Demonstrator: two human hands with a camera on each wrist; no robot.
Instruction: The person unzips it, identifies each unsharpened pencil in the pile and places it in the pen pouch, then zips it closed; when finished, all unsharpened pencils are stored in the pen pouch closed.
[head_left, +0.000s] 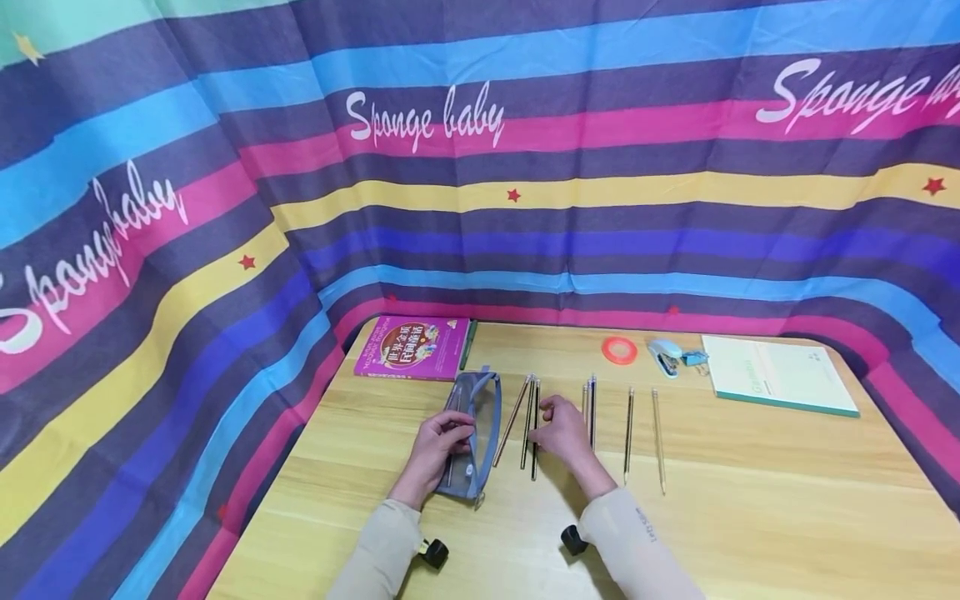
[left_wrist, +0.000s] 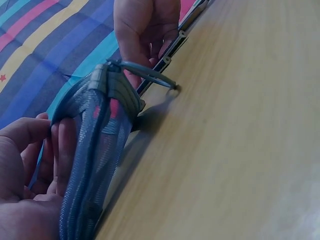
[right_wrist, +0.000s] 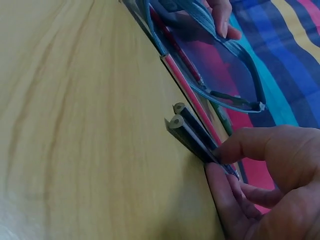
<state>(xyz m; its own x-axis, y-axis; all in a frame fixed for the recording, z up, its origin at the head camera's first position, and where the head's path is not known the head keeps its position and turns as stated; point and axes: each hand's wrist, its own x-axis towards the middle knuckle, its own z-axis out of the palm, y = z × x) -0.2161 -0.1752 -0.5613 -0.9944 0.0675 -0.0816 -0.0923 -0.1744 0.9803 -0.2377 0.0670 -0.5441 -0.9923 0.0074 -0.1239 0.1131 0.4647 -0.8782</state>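
Observation:
The left hand [head_left: 438, 446] holds a blue-grey mesh pencil case [head_left: 465, 479] by its edge, fingers curled over the rim. Its zip side gapes, and a reddish pencil [right_wrist: 177, 42] shows inside through the right wrist view. Just right of the case lie a reddish-brown pencil [head_left: 512, 421] and two dark pencils [right_wrist: 187, 137] close together. The right hand [head_left: 564, 429] has thumb and finger pinching the nearer dark pencil, near the end away from me. Farther right are several more pencils [head_left: 628, 437], spaced apart on the table.
A purple book [head_left: 416, 348] lies at the back left. Along the back right are a red tape roll [head_left: 619, 350], a light blue stapler [head_left: 664, 357], a small blue item [head_left: 694, 358] and a pale green notebook [head_left: 780, 375]. A striped cloth [head_left: 525, 242] hangs around the wooden table [head_left: 337, 517].

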